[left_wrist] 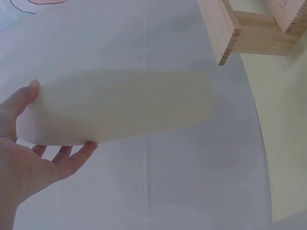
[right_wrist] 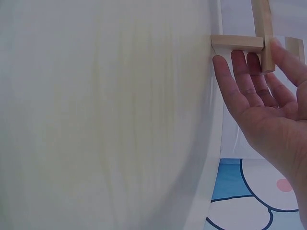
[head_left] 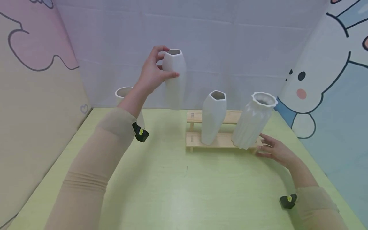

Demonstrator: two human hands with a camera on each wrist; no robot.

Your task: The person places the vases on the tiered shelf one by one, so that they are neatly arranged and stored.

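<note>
While my left hand holds a white faceted vase upright in the air, to the left of the wooden stand and higher than it, my right hand is down at the stand's right end. My left fingers and thumb are curved round the upper part of the vase, spread about as far as its width and leaving its five-sided mouth uncovered. Its lower end hangs free, apart from the stand, as my left wrist view shows too.

On the right I have the end of the stand's front step between my thumb and fingers, the thumb on one side, the fingers gently bent beneath it near the leg.

The stand has two steps, the back one higher. Toward the left of its front step is a second faceted vase; toward the right, near my fingers, is a ridged vase with a wavy rim. A round-mouthed vase is to the left of the stand, partly hidden behind my forearm. The stand rests on the pale green counter, with a pale sheet hanging behind it. To the stand's right is a blue panel with a white cartoon figure.
</note>
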